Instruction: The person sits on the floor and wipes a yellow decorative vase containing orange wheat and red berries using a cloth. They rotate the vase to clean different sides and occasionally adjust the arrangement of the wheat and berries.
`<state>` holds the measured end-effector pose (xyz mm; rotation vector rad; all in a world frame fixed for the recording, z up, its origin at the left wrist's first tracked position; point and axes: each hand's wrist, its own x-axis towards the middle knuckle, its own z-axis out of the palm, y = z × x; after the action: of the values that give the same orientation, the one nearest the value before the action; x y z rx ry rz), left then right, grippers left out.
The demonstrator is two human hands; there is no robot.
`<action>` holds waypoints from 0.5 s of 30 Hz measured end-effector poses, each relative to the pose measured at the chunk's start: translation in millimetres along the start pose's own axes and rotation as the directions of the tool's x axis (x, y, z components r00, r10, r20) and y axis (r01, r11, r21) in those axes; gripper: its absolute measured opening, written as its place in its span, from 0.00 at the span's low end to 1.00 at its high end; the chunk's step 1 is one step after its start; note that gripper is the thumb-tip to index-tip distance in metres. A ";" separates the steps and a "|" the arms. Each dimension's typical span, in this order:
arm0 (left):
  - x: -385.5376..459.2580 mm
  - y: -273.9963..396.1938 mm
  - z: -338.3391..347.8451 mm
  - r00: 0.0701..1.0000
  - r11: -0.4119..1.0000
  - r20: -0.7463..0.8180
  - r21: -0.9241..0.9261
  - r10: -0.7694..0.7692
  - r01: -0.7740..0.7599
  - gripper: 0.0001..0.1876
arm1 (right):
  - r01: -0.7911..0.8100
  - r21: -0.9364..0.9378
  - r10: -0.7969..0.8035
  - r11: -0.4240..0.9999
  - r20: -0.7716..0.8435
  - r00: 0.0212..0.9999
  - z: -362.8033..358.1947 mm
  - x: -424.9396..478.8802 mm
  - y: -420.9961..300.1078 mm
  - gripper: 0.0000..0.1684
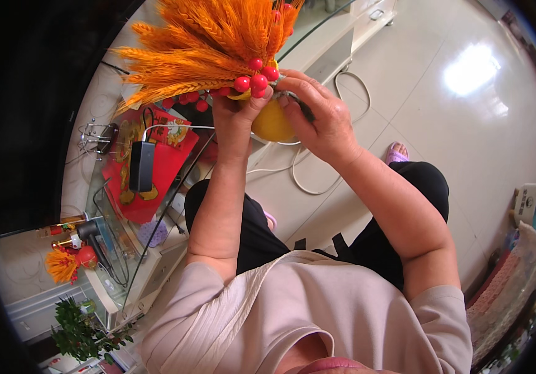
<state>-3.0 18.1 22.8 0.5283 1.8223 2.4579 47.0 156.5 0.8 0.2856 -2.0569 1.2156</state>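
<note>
Orange dried wheat ears (207,51) fan out at the top of the view, with shiny red artificial berries (258,82) at their base. Below the berries is a rounded yellow vase (272,122), partly covered by both hands. My left hand (235,110) grips it near the neck, its thumb beside the berries. With bent fingers, my right hand (321,110) presses a greyish cloth (306,110) to the vase's right side. Most of the cloth is hidden under that hand.
A glass-topped TV cabinet (132,276) runs along the left, below a large dark television (25,117). On it lie red paper (141,196), a black power adapter (141,166) and a hair dryer (92,238). A white cable (312,191) loops over the tiled floor.
</note>
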 end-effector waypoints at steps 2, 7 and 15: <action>2.0 -1.7 -1.2 1.000 1.000 -0.028 -0.029 0.002 -0.003 0.25 | -0.082 0.096 0.084 0.992 -0.014 0.996 0.6 0.1 2.6 0.13; 1.9 -3.1 -7.7 0.998 0.992 -0.058 -0.128 -0.026 0.019 0.26 | -0.460 0.235 0.445 0.856 0.117 0.888 -3.8 6.7 1.5 0.15; 5.7 -7.7 -6.2 0.982 0.995 -0.163 0.029 0.100 -0.097 0.27 | 0.095 -0.037 -0.090 0.995 0.114 0.989 11.9 -13.8 -16.0 0.25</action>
<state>-11.5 16.1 15.4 0.4386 1.9276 2.6221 59.6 135.9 -1.4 0.4339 -2.1376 1.1214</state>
